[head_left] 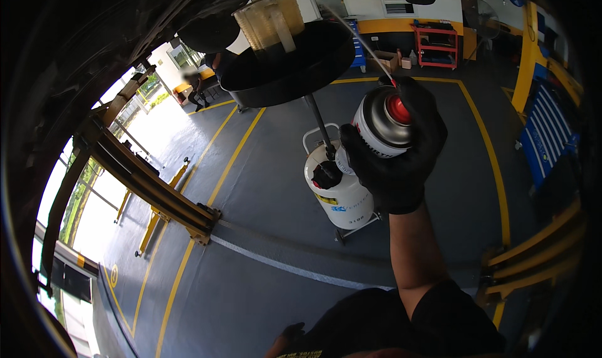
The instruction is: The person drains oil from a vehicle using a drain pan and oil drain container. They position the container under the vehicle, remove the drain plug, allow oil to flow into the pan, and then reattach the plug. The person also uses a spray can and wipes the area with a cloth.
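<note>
My right hand (407, 151), in a black glove, is wrapped round an aerosol can (376, 116) with a silver top. The index finger bends over its red nozzle (397, 109), and a thin straw (360, 41) runs up and left from it. Left of the can, a round black drain pan (285, 75) sits on a pole. A yellowed, ribbed plastic container (266, 25) stands in the pan. My left hand (292, 331), also gloved in black, hangs low at the bottom edge, away from everything; its fingers are too small and dark to make out.
Beneath the pan stands a white wheeled oil-drainer tank (342, 201). A dark vehicle underside (81, 38) hangs overhead. Lift posts stand at left (147, 176) and right (527, 63). A red tool cart (437, 46) and a blue tool chest (547, 129) are farther off; a person (196, 88) is at the back left.
</note>
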Available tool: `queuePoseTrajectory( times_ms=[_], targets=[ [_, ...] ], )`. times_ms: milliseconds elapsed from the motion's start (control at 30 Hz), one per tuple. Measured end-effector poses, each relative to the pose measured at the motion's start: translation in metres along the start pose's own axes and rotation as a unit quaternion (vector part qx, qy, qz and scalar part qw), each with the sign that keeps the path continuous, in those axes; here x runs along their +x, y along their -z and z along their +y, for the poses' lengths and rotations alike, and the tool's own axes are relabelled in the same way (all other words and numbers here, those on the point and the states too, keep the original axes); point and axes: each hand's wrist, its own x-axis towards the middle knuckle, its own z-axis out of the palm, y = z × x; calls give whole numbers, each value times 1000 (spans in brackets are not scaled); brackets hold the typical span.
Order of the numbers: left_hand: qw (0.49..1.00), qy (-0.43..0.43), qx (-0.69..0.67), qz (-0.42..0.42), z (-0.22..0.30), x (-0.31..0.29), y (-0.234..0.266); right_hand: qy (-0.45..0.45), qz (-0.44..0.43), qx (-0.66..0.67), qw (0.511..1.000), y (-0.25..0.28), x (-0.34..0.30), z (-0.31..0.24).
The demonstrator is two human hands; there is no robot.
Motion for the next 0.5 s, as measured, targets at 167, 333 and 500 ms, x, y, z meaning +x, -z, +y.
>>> queuePoseTrajectory(
  times_ms=[167, 333, 500],
  targets=[
    [999, 16, 32, 4, -10, 6, 74, -43, 58, -15, 997, -34, -17, -29],
    [999, 13, 50, 2, 26, 13, 107, -38, 42, -47, 997, -51, -30, -32],
    [997, 6, 75, 3, 62, 19, 135, -5, 24, -74, 997, -78, -35, -32]
  ],
)
